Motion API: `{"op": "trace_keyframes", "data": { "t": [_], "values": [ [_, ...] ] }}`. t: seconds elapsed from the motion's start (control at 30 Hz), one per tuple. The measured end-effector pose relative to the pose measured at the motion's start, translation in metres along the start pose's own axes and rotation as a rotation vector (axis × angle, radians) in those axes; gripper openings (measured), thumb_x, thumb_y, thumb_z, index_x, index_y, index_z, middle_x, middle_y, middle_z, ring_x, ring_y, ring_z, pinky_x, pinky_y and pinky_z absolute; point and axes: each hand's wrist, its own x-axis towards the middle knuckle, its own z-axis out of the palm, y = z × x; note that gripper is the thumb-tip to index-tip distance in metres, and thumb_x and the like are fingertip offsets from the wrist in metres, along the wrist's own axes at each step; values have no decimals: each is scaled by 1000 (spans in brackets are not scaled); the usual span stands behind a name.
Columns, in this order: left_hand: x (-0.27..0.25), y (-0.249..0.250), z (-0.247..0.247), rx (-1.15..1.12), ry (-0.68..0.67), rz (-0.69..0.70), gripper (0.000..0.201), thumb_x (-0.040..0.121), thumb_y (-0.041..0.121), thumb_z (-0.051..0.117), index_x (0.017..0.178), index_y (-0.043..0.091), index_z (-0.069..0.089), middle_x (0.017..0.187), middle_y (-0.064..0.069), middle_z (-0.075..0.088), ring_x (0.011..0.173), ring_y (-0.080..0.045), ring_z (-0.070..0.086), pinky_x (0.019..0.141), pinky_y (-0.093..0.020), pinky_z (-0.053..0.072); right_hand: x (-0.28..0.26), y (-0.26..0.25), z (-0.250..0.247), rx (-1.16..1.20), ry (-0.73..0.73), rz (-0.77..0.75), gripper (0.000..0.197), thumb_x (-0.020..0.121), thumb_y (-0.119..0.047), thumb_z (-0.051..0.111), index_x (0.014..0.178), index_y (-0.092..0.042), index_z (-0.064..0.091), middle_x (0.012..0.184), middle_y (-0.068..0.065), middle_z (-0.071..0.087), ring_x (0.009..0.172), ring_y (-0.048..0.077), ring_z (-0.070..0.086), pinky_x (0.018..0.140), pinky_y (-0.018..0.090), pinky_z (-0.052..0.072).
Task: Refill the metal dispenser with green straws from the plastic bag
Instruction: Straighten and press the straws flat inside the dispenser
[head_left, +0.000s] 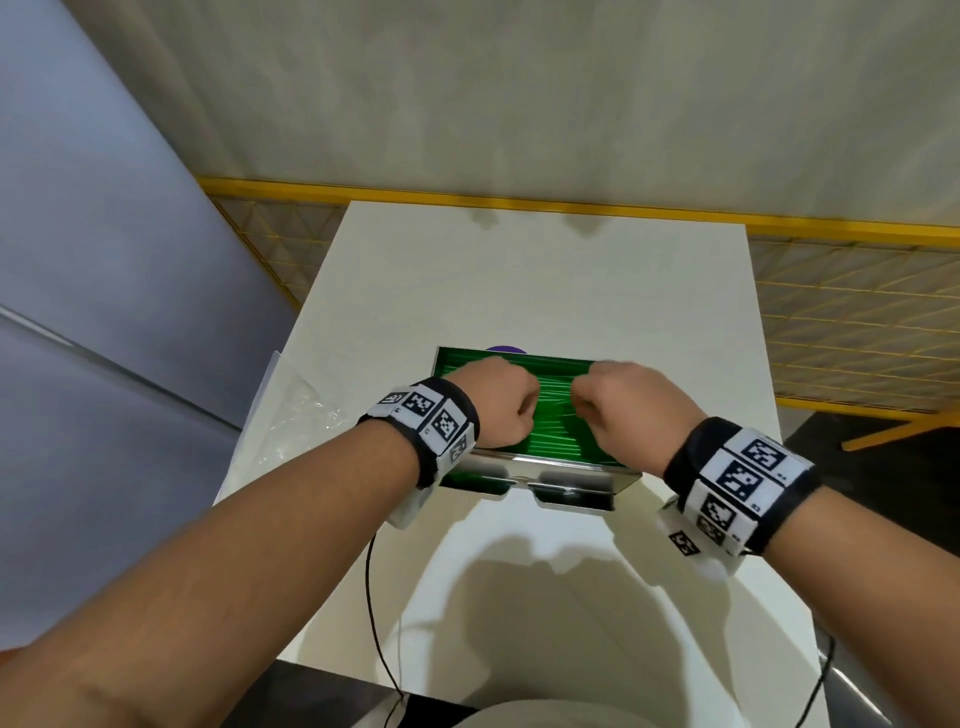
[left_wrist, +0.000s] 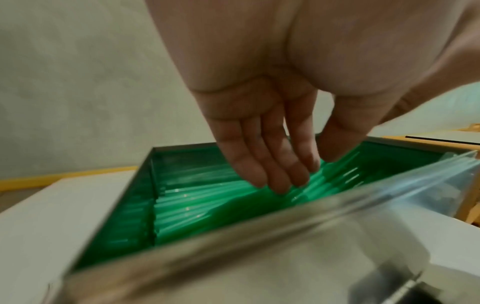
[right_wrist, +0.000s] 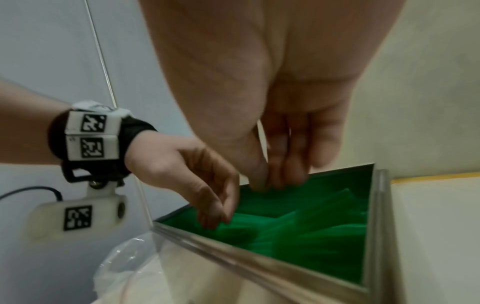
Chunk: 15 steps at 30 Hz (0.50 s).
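The green straws (head_left: 566, 441) lie in a loose heap inside the open-topped metal dispenser (head_left: 571, 486), which stands near the middle of the white tabletop (head_left: 545, 270). We see them filling the box nearly from wall to wall, most lying lengthwise and some crossing at a slant. More green shows through the two slots low on the dispenser's front face.

Our left hand (head_left: 496, 402) reaches down into the left part of the box. In the left wrist view its fingers (left_wrist: 272, 164) are straight and held together, the tips touching the top of the straws, so this grip is wide and holds nothing.

Our right hand (head_left: 621, 397) is just beside it over the right part of the box. In the right wrist view its fingertips (right_wrist: 280, 174) are drawn close to the thumb right at the straws. The picture is blurred there, and we cannot tell whether this narrow grip pinches a straw or only touches the heap.

The clear plastic bag (head_left: 298, 415) lies crumpled on the left edge of the tabletop, just beside the dispenser; we cannot tell whether anything is in it. A small purple thing (head_left: 503, 349) peeks out behind the dispenser's far wall. Both wrists wear black bands (head_left: 743, 478) with black-and-white marker tiles.
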Motion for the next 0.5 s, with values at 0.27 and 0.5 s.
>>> {"op": "trace_keyframes", "data": {
  "t": [0.27,0.5],
  "values": [
    [2,1,10,4,-123,-66,30,93,21,52,112,19,74,107,-2,74,100,-23,66,87,-33,54,1,-24,8,-133,-463,64,21,87,3,44,76,-9,58,69,6,51,70,30,55,60,32,41],
    [6,-15,-4,51,122,-59,23,82,34,68,102,23,65,99,4,62,94,-18,60,78,-30,48,2,-14,-1,37,-90,62,13,83,-5,50,92,-11,57,91,7,54,83,29,55,68,34,45]
  ]
}}
